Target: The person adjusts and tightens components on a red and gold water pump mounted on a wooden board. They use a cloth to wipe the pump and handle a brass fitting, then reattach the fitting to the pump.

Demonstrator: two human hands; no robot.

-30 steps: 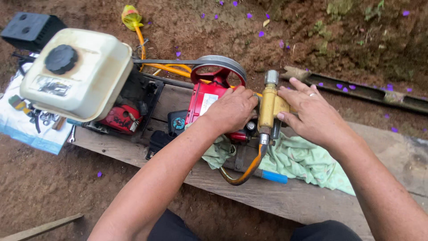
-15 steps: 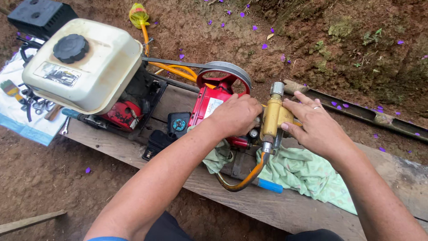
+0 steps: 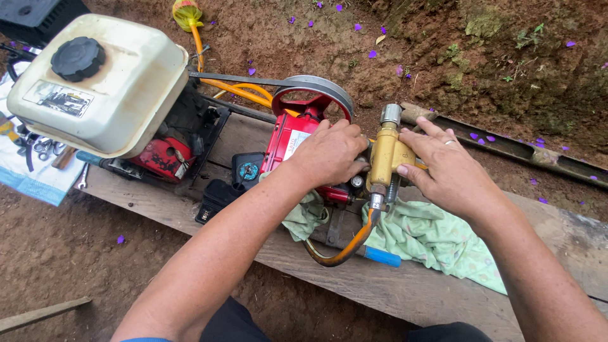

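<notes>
My left hand (image 3: 329,152) and right hand (image 3: 446,171) had stayed closed around the brass valve body (image 3: 386,158), which was between my fingers. Only my head came nearer; the yellow hose (image 3: 345,248) hung below my fingertips, so the work had not advanced.

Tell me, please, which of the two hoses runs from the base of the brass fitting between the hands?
The short curved orange hose with the blue end; the other lies far behind the pulley.

The left hand (image 3: 329,152) hides its fingertips behind the red pump (image 3: 297,142).

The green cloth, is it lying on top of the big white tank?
No, the green cloth lies on the wooden plank under the right hand, far from the white tank.
</notes>
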